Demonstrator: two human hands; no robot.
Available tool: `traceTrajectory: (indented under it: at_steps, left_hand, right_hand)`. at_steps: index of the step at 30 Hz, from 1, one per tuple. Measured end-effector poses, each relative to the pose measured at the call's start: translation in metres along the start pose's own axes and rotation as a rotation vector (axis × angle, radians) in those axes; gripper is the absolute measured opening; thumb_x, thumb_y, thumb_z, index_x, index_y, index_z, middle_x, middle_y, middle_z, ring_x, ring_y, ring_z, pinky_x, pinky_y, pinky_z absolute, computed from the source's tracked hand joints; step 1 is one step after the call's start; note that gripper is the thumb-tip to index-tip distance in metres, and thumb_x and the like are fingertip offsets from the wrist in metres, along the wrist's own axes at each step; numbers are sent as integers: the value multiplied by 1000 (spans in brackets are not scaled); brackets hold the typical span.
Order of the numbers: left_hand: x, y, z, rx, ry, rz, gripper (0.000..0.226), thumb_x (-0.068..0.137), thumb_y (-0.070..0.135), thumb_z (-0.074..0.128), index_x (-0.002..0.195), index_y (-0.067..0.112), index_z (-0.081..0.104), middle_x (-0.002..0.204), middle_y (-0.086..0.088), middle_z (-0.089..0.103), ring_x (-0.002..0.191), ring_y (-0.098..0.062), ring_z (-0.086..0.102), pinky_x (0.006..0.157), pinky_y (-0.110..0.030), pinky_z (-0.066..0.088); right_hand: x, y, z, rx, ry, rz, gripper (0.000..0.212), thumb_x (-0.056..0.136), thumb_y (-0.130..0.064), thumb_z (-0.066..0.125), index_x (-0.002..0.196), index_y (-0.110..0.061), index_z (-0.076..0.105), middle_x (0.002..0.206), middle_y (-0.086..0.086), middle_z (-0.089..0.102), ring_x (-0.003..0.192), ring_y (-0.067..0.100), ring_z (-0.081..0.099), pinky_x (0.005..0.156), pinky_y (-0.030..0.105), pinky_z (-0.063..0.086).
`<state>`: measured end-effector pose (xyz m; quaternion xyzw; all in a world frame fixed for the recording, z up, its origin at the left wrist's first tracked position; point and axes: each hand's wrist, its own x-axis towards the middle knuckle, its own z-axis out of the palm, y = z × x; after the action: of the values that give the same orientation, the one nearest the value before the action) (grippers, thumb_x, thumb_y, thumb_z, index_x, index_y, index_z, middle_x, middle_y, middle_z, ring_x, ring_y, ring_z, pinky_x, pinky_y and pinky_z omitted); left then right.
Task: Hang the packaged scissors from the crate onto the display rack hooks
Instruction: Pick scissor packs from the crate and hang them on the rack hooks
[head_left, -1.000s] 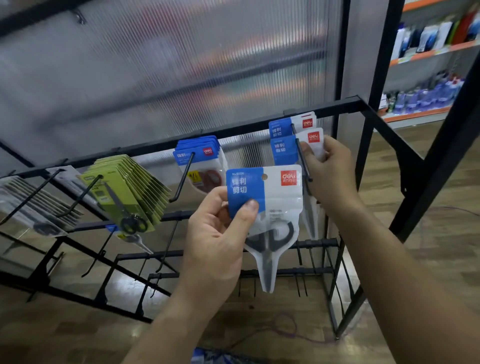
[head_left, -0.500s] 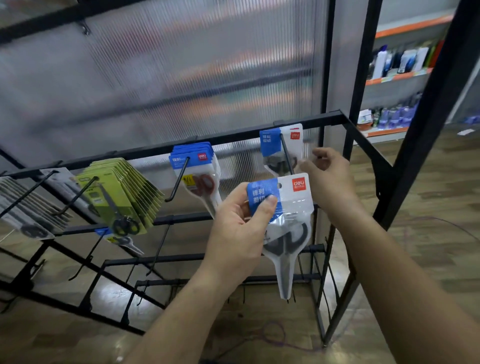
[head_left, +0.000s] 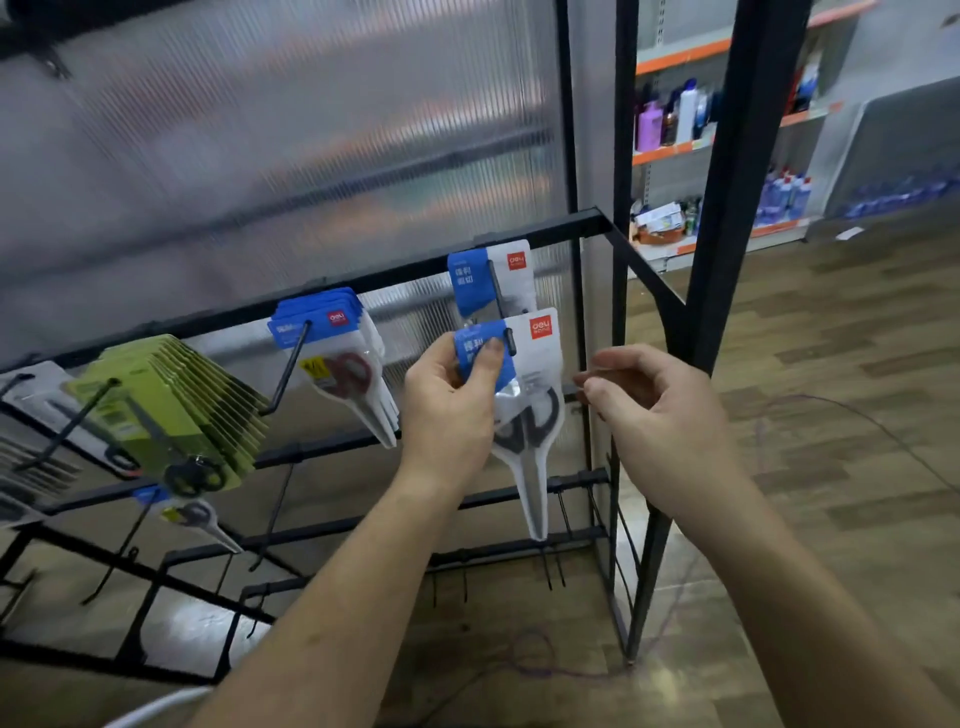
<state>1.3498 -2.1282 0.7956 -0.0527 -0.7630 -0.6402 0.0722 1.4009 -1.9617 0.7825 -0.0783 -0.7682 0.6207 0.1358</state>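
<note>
Left hand (head_left: 452, 410) at frame centre, thumb and fingers pinching blue header of packaged scissors (head_left: 527, 415). Pack hanging upright, top edge at tip of black hook (head_left: 497, 296) on display rack (head_left: 561, 226). Right hand (head_left: 654, 415) just right of pack, fingers loosely curled, holding nothing, not touching it. Second pack (head_left: 511, 265) further back on same hook. Left of centre, blue-headed packs (head_left: 332, 353) and green packs (head_left: 171, 410) on own hooks.
</note>
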Motion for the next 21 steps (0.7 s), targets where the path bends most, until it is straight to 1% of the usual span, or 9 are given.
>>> traceTrajectory:
  at_steps: [3, 5, 7, 9, 11, 13, 15, 17, 21]
  left_hand:
    - [43, -6, 5, 137, 76, -16, 15, 102, 32, 64, 97, 22, 74, 91, -3, 77, 87, -24, 74, 82, -48, 61]
    - [76, -5, 7, 263, 118, -40, 25, 101, 33, 63, 88, 14, 72, 77, -5, 71, 70, -21, 67, 71, -42, 56]
    - [103, -2, 7, 418, 120, -62, 31, 100, 37, 62, 84, 12, 68, 70, 1, 64, 64, -16, 59, 63, -34, 48]
    - [115, 1, 5, 589, 101, -68, 31, 101, 45, 58, 92, 16, 65, 81, 5, 64, 74, -16, 59, 61, -30, 36]
    - [109, 4, 5, 671, 86, -87, 31, 102, 49, 53, 104, 19, 60, 98, 4, 65, 82, -15, 58, 61, -30, 33]
    - [88, 5, 5, 708, 72, -99, 32, 102, 51, 52, 116, 22, 56, 109, 6, 62, 85, -10, 56, 66, -30, 37]
    - [60, 3, -4, 722, 34, -93, 36, 101, 52, 53, 124, 25, 54, 116, 9, 61, 96, -12, 59, 77, -35, 47]
    - [29, -1, -23, 689, -22, -55, 31, 100, 48, 57, 123, 28, 55, 116, 9, 62, 104, -13, 62, 86, -38, 53]
    - [-27, -7, -82, 637, -151, 0, 19, 99, 37, 63, 117, 38, 58, 115, 19, 63, 110, 1, 60, 89, -28, 50]
  right_hand:
    - [-9, 3, -1, -16, -25, 11, 22, 97, -23, 66, 118, -27, 68, 98, -16, 72, 93, -8, 65, 83, 18, 54]
    - [-15, 5, -1, -34, -48, 13, 22, 96, -25, 67, 118, -31, 67, 99, -17, 72, 93, -7, 65, 84, 20, 55]
    - [-20, 7, -2, -52, -58, 13, 23, 96, -26, 66, 117, -32, 66, 100, -16, 73, 96, -4, 66, 87, 22, 56]
    - [-24, 9, -3, -65, -61, 20, 22, 95, -25, 66, 116, -31, 67, 100, -15, 73, 97, -2, 67, 88, 25, 57]
    - [-28, 10, -4, -76, -74, 34, 20, 96, -23, 66, 113, -33, 67, 99, -16, 73, 96, -4, 66, 89, 25, 57]
    - [-31, 11, -3, -98, -86, 38, 21, 96, -23, 66, 111, -38, 64, 101, -17, 72, 96, -6, 65, 90, 24, 56]
    - [-33, 10, 1, -132, -100, 34, 23, 97, -24, 65, 116, -37, 63, 104, -17, 70, 99, -4, 65, 92, 25, 56]
    - [-35, 8, 7, -177, -127, 21, 29, 97, -27, 65, 126, -32, 63, 109, -18, 68, 104, -3, 63, 97, 28, 55]
    - [-46, 1, 29, -312, -209, -32, 44, 97, -38, 62, 140, -33, 55, 127, -20, 63, 122, 0, 56, 107, 35, 50]
